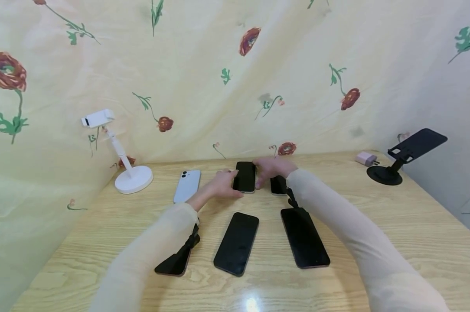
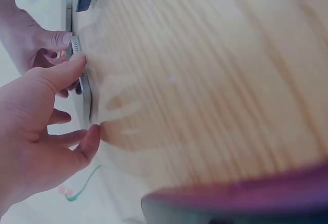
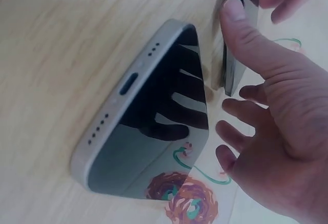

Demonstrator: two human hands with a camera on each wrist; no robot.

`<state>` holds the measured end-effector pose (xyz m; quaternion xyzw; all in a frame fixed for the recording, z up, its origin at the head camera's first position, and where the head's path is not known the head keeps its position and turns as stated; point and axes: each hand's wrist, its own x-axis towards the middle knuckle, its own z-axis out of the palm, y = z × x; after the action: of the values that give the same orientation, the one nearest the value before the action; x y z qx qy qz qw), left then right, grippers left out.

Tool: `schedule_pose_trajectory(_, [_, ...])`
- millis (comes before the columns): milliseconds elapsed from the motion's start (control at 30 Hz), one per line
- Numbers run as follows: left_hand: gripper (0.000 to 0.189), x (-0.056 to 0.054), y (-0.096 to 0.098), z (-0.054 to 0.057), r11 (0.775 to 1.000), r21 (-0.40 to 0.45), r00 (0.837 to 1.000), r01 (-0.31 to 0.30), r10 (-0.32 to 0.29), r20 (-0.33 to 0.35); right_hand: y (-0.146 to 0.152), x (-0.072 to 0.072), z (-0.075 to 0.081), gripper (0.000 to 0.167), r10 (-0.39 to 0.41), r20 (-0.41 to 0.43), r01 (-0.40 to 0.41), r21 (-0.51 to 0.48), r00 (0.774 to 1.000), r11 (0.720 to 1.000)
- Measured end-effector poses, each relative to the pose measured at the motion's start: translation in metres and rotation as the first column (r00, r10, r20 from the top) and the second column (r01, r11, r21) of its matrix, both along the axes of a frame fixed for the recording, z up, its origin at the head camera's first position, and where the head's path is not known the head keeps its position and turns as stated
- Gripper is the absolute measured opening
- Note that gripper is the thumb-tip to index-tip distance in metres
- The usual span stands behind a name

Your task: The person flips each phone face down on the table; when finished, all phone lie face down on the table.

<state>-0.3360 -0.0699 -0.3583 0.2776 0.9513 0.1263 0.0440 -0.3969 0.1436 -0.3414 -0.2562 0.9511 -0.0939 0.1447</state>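
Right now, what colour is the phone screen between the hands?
The screen is black, clearest in the head view.

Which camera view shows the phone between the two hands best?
The head view: nearly the whole dark screen of the phone shows there. The left wrist view gives only an edge, partly behind the left hand; the right wrist view gives a foreshortened side, cut off at the top.

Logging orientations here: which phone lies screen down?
The pale phone, left of the left hand, camera lenses up; the other phones' upward faces look black.
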Motion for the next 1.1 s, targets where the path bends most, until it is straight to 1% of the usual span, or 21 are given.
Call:
schedule_pose_trajectory(100, [0.089, -0.002, 0.004, -0.002, 1.000, 0.010, 1.000, -0.025, 0.025, 0.009, -0.003, -0.001, 0.000, 0.083, 0.005, 0.017, -0.005, 0.005, 1.000, 1.000])
schedule_pose_trajectory(200, [0.090, -0.005, 0.007, -0.005, 0.999, 0.012, 0.999, -0.034, 0.034, 0.021, -0.002, 0.000, -0.002, 0.082, -0.004, 0.030, 0.004, -0.006, 1.000, 1.000])
schedule_pose_trajectory(333, [0.086, -0.008, 0.009, -0.008, 0.999, 0.028, 0.999, -0.037, 0.036, 0.025, -0.001, -0.001, -0.002, 0.082, -0.021, 0.041, 0.021, -0.013, 0.999, 1.000])
schedule_pose_trajectory(533, [0.080, -0.010, 0.009, -0.012, 0.995, 0.090, 0.999, -0.030, 0.028, 0.033, -0.001, -0.002, -0.003, 0.086, -0.019, 0.028, 0.019, 0.021, 0.999, 1.000])
schedule_pose_trajectory(733, [0.078, -0.008, 0.008, -0.014, 0.989, 0.145, 0.999, -0.029, 0.024, 0.041, -0.002, 0.000, -0.003, 0.085, 0.000, -0.010, 0.001, 0.052, 1.000, 0.999])
schedule_pose_trajectory(933, [0.077, -0.007, 0.008, -0.014, 0.985, 0.167, 0.999, -0.029, 0.022, 0.046, -0.001, 0.001, -0.005, 0.084, 0.041, -0.039, -0.039, 0.044, 0.998, 0.998])
schedule_pose_trajectory(1100, [0.077, -0.007, 0.008, -0.015, 0.980, 0.190, 0.997, -0.053, 0.041, 0.067, 0.000, 0.000, -0.006, 0.085, 0.045, -0.051, -0.043, 0.031, 0.998, 0.999])
